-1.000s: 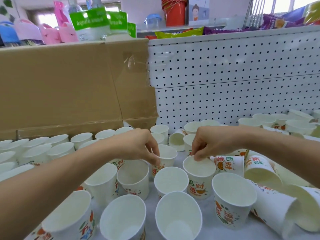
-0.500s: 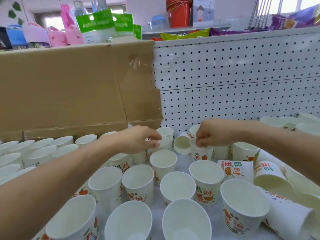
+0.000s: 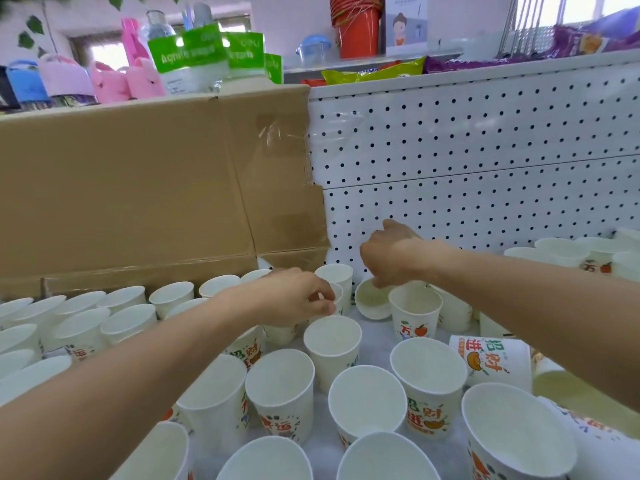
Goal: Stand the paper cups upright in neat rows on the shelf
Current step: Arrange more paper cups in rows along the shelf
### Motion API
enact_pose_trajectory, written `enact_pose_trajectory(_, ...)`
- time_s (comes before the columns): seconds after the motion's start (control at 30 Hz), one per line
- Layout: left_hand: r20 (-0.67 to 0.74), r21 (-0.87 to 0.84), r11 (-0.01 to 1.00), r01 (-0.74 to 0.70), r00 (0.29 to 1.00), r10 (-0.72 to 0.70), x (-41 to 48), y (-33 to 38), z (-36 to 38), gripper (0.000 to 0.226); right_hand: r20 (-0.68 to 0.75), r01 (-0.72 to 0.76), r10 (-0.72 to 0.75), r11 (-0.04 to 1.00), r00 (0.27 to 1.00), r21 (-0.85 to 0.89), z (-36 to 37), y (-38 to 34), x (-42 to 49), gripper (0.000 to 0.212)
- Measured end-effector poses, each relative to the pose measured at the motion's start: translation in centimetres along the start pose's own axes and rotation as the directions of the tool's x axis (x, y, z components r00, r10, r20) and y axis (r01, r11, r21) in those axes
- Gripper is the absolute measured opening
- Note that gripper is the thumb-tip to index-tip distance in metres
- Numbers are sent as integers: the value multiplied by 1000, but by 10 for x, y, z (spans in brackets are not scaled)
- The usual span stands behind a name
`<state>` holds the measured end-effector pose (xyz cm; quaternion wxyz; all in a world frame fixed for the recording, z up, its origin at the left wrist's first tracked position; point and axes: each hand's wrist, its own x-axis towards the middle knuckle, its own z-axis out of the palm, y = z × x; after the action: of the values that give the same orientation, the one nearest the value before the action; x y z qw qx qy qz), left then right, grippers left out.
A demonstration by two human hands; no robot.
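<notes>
Shop shelf (image 3: pixel 375 344) backed by white perforated pegboard (image 3: pixel 485 150), with a flat brown cardboard sheet (image 3: pixel 138 188) leaning at the left of the frame and bottles and snack packs along the top. Spread over the shelf, dozens of paper cups (image 3: pixel 332 344): mostly upright in loose rows at lower left and centre, several toppled at right, among them a printed cup (image 3: pixel 491 362) on its side. Left hand (image 3: pixel 294 296) at centre, fingers curled, pinching the rim of a rear cup (image 3: pixel 338 292). Right hand (image 3: pixel 391 254) just right of it, fingers hooked down over a tipped cup (image 3: pixel 372 301) lying mouth toward the camera; impossible to tell whether gripping. Thin white card, rolled rims, tapered walls, orange-and-green print. Probably featherlight, easily dented or knocked over; best taken lightly by the rim or low on the wall.
</notes>
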<state>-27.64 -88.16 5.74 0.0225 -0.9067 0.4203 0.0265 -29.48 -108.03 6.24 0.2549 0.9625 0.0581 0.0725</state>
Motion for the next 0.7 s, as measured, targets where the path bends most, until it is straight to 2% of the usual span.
enact_pose_trajectory(0.1, -8, 38, 999, -4, 1000, 4, -1, -4, 0, 35, -28, -65, 69, 988, 997, 137, 0, 8, 5, 29)
enact_pose_trajectory(0.27, 15, 76, 997, -4, 1000, 3, -2, -5, 1, 35, 127, -133, 97, 939, 987, 317, 9, 14, 10, 34)
enact_pose_trajectory(0.37, -4, 31, 999, -15, 1000, 15, -1, -3, -2, 37, 151, -158, 110, 918, 982, 364, 14, 14, 10, 39)
enact_pose_trajectory(0.53, -193, -167, 983, -76, 980, 43, -5, 5, -9, 34, -60, -111, 163, 858, 985, 501, -1, 39, -23, 26)
enact_pose_trajectory(0.7, -287, -252, 938, -238, 944, 162, -1, 41, -11, 28, 42, -90, 83, 761, 996, 642, -13, 69, -93, 14)
